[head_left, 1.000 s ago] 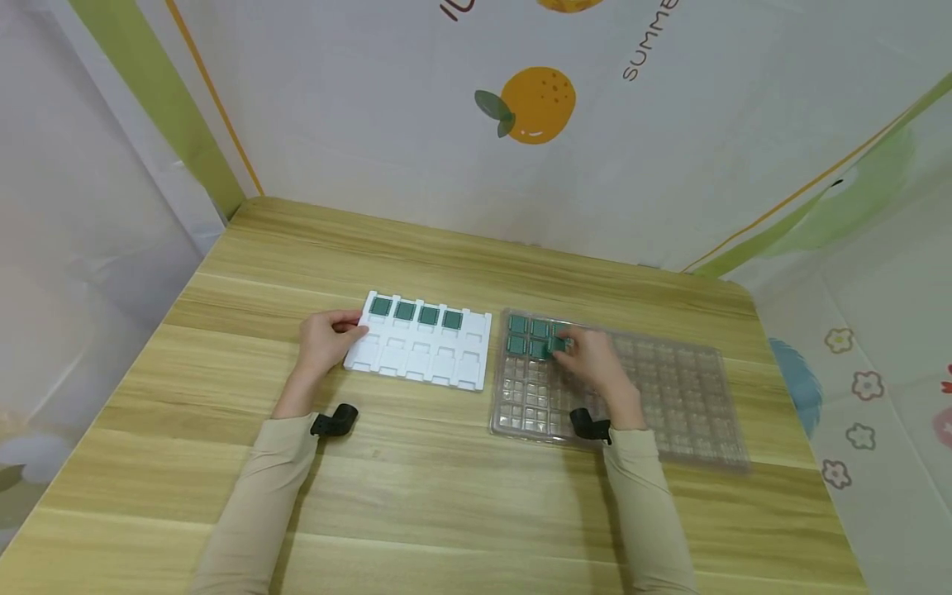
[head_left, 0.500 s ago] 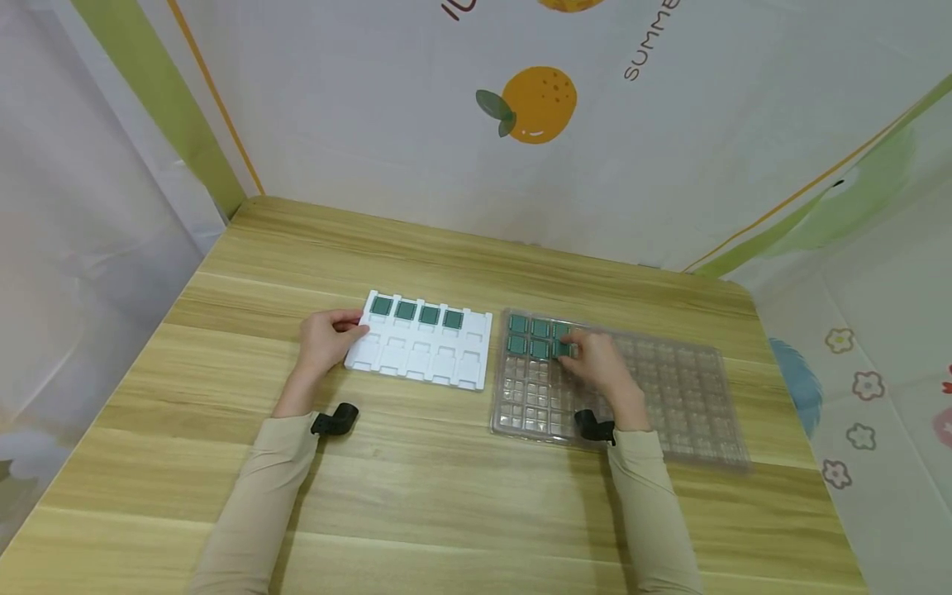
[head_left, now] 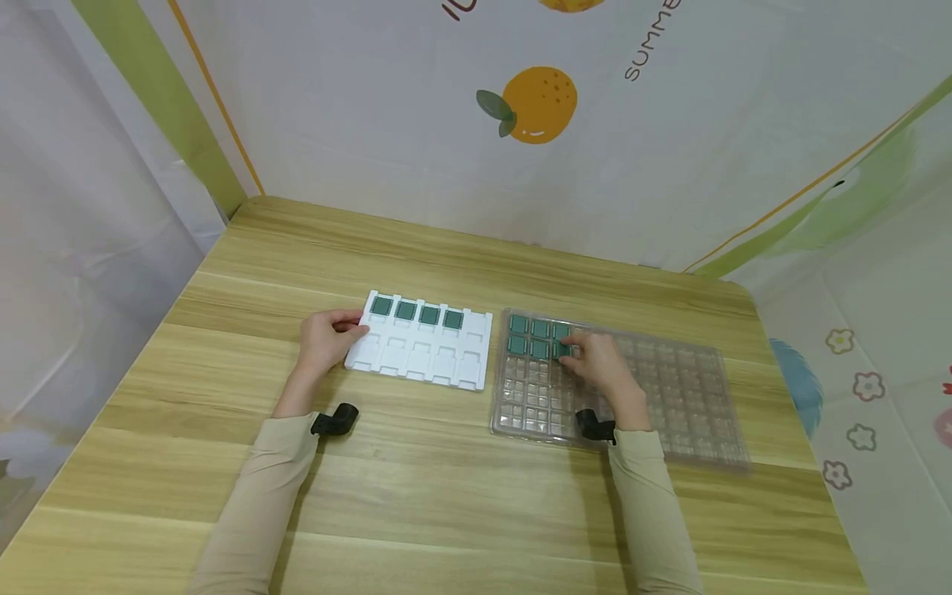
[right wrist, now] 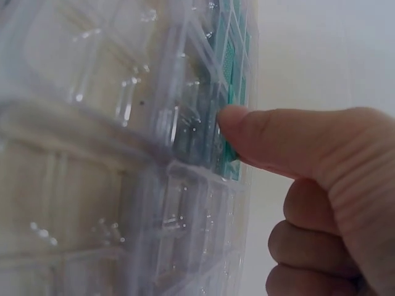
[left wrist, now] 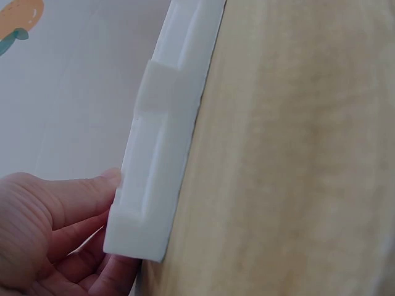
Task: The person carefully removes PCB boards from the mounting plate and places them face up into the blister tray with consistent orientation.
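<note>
Four green square chips [head_left: 429, 315] sit in the far row of a matte white moulded tray [head_left: 419, 361]; the grip of the left hand [head_left: 320, 340] pinches its left edge, some fingers partly hidden. Just right of it, a glossy clear plastic tray [head_left: 534, 392] gridded with small pockets carries more green squares [head_left: 518, 324] at its far left corner. There the grip of the right hand [head_left: 597, 359] pinches one chip [head_left: 559, 350], covering its right side. Hand and black wrist camera [head_left: 595, 425] block several pockets. Beige sleeves [head_left: 260, 504] overlie the wood-grain table [head_left: 416, 496], cut off below; a printed curtain [head_left: 372, 124] hangs beyond.
</note>
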Available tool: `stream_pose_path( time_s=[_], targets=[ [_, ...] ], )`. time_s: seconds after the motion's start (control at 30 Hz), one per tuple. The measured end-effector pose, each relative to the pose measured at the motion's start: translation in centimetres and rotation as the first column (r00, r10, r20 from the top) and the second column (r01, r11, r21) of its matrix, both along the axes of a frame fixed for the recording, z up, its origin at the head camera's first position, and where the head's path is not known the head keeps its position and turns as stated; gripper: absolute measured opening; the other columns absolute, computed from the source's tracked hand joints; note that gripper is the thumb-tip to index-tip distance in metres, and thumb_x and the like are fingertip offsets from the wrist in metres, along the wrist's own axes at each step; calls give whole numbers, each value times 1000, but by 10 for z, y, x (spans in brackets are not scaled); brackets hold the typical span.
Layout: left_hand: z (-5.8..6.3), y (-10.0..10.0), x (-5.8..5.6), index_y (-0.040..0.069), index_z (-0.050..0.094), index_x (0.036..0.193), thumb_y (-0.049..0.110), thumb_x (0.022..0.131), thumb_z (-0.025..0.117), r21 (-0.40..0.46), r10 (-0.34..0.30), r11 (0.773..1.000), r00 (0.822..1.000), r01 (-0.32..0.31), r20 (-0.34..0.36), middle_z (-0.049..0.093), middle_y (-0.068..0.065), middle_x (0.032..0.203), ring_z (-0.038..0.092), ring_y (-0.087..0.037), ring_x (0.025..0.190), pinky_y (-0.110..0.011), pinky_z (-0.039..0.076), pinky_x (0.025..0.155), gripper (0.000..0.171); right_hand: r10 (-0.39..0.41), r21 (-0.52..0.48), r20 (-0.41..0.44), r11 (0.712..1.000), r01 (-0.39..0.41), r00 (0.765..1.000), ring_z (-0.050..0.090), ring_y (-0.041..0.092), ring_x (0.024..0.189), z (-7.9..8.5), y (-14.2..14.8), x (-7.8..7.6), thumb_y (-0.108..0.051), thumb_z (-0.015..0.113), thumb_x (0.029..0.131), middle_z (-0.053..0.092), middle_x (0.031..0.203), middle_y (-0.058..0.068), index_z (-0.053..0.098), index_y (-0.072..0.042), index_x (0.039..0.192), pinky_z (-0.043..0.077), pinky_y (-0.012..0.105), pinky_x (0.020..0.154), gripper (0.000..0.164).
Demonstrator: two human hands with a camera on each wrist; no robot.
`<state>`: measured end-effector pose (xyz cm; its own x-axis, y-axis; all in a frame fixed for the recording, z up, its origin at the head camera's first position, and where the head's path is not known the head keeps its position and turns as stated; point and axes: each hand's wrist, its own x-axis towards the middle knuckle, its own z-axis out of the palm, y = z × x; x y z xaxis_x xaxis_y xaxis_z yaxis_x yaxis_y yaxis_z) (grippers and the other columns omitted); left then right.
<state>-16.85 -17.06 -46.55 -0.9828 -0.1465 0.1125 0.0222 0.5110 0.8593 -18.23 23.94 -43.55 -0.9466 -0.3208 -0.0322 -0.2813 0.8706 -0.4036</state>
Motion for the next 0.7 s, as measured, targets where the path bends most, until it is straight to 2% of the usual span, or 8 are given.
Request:
stream_pose_path(
  time_s=[0.13,0.43,0.57,0.7],
  targets=[
    [-1,-1,-1,-11,68,103,-2,81,68,-4,-2,1000,1000,2,-5,67,-26,89,58,-10,70,-9,41,57,23,5,-4,4,1000,-5,1000,36,12,47,1,-1,0,-8,72,82,47,56,2,67,4,109,33,27,46,30],
    [0,-1,0,-11,67,103,-2,81,69,-4,-3,1000,1000,3,-4,67,-27,89,55,-4,68,-8,41,57,24,-9,-32,11,999,9,1000,34,11,44,3,-2,1,-9,69,84,43,50,0,66,5,108,31,26,44,28],
    [-1,-1,0,-12,67,103,-2,81,68,7,-5,1000,1000,5,-5,67,-27,88,59,-12,70,-10,42,58,23,3,-23,-43,1000,-4,999,29,10,42,2,-6,0,-10,69,85,38,46,-2,67,5,107,28,26,44,27],
    [-2,-2,1,-11,68,100,0,80,69,41,-15,999,999,17,-44,68,-25,85,63,-23,72,-13,43,58,23,20,-8,-88,1000,-21,996,27,9,40,3,-13,-3,-12,70,84,35,44,-3,68,4,106,27,25,43,28]
  ],
)
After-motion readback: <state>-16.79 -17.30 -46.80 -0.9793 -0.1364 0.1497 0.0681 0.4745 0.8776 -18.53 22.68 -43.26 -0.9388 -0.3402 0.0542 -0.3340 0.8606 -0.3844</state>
